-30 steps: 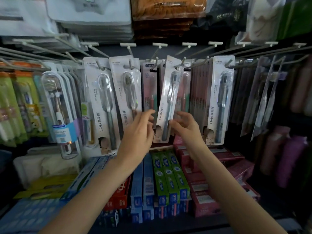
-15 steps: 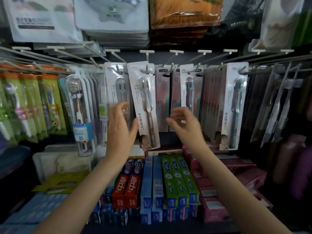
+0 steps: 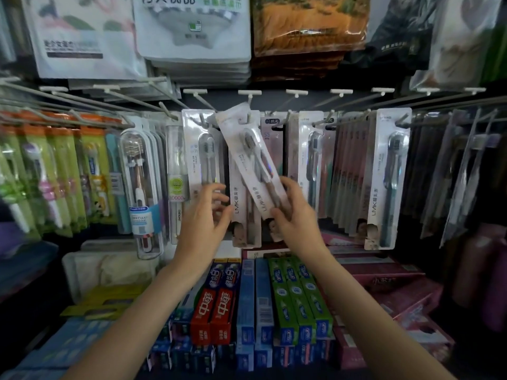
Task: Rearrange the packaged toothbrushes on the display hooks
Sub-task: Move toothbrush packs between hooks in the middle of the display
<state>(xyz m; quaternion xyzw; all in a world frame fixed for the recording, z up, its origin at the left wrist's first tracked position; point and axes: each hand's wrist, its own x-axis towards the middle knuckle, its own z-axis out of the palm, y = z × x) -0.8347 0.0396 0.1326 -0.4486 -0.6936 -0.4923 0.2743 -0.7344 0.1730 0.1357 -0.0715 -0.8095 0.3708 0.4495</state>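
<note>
Mid-frame: right hand [image 3: 295,212] gripping tilted LMK toothbrush pack [image 3: 253,163] at its lower end; left hand [image 3: 204,215] beside, fingers loosely spread, holding nothing.

Right hand [image 3: 295,212] hides the tilted toothbrush pack's [image 3: 247,157] lower end.

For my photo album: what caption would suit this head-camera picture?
Right hand grips a tilted toothbrush pack near its hook; left hand touches hanging packs.

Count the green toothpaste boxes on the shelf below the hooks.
3. They lie side by side on the shelf: the left green box, the middle green box and the right green box, between blue boxes and dark red boxes. More may be hidden beneath.
</note>
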